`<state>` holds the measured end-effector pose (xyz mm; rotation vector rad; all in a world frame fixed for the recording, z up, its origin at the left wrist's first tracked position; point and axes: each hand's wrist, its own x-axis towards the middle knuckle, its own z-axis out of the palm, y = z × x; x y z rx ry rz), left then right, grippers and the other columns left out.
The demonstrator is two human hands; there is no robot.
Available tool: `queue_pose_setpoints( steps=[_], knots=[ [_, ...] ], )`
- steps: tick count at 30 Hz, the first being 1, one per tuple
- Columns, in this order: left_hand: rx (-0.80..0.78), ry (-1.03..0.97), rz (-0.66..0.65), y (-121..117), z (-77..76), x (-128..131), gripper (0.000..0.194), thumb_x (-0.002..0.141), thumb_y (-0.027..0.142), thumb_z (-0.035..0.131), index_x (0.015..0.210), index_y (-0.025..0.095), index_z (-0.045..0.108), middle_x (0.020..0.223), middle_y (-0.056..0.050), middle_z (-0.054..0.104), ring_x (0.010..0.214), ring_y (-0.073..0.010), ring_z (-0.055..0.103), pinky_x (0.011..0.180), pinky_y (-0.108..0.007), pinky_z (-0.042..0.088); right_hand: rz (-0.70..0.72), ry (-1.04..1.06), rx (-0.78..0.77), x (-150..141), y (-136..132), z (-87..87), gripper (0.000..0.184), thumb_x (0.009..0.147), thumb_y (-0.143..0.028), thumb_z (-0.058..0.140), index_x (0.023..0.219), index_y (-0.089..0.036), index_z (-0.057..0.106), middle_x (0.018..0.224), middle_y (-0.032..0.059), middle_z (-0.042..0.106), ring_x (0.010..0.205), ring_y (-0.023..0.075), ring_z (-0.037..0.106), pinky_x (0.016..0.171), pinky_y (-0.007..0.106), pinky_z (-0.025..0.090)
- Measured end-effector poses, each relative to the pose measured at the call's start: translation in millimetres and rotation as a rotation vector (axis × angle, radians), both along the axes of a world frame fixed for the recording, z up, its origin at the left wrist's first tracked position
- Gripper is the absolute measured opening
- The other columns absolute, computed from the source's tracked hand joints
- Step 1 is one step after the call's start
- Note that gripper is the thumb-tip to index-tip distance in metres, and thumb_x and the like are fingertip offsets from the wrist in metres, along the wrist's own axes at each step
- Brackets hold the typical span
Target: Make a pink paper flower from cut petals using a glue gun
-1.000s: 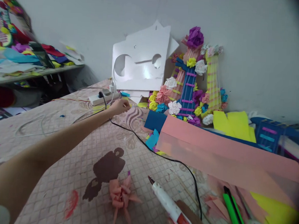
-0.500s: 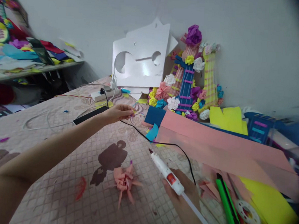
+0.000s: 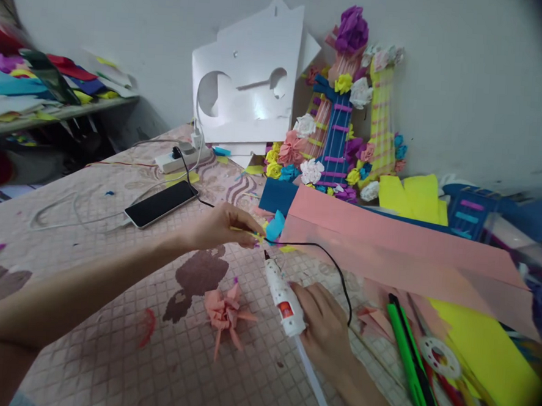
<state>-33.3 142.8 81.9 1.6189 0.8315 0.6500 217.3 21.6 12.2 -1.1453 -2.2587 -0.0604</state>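
Note:
My right hand [image 3: 323, 325] is wrapped round a white hot glue gun [image 3: 275, 287], whose dark nozzle points up and away from me. A glue stick [image 3: 313, 377] sticks out of its back end. My left hand [image 3: 226, 228] is closed in a pinch just beyond the nozzle; a tiny yellowish bit shows at the fingertips, too small to name. The gun's black cord [image 3: 329, 258] runs past those fingers. Nearer to me lies a pink crepe-paper flower [image 3: 224, 313] with pointed petals, and left of it a curved pink-red scrap [image 3: 147, 328].
A phone [image 3: 163, 204] and a white power strip [image 3: 182, 156] lie to the left. On the right are pink paper [image 3: 388, 241], a green utility knife [image 3: 408, 355], scissors [image 3: 440, 357] and yellow paper [image 3: 486, 357]. Flower-trimmed paper guitars [image 3: 337, 133] lean on the wall beside white board [image 3: 245, 97].
My left hand has come nearer and to the right, from beside the power strip to the nozzle, uncovering the phone. The glue gun has turned more upright and shifted slightly left.

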Motion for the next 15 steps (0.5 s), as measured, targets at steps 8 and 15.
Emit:
queue_pose_setpoints(
  steps=[8, 15],
  knots=[
    [0.478, 0.254, -0.02, -20.6, 6.0, 23.6, 0.007, 0.082, 0.017, 0.058, 0.081, 0.015, 0.064, 0.07, 0.0, 0.064, 0.06, -0.0069, 0.056, 0.056, -0.017, 0.042, 0.016, -0.087, 0.02, -0.3, -1.9, -1.1, 0.036, 0.084, -0.017, 0.041, 0.118, -0.011, 0.05, 0.089, 0.0108, 0.061, 0.083, 0.0241, 0.054, 0.074, 0.04, 0.048],
    [0.733, 0.391, -0.179, -13.7, 20.7, 36.5, 0.014, 0.08, 0.009, 0.054, 0.087, 0.016, 0.064, 0.078, -0.003, 0.066, 0.069, -0.0109, 0.057, 0.065, -0.021, 0.043, 0.02, -0.098, 0.033, 0.8, -3.1, -4.6, 0.037, 0.085, -0.02, 0.043, 0.12, -0.011, 0.05, 0.091, 0.0114, 0.062, 0.089, 0.025, 0.055, 0.079, 0.041, 0.048]
  ],
)
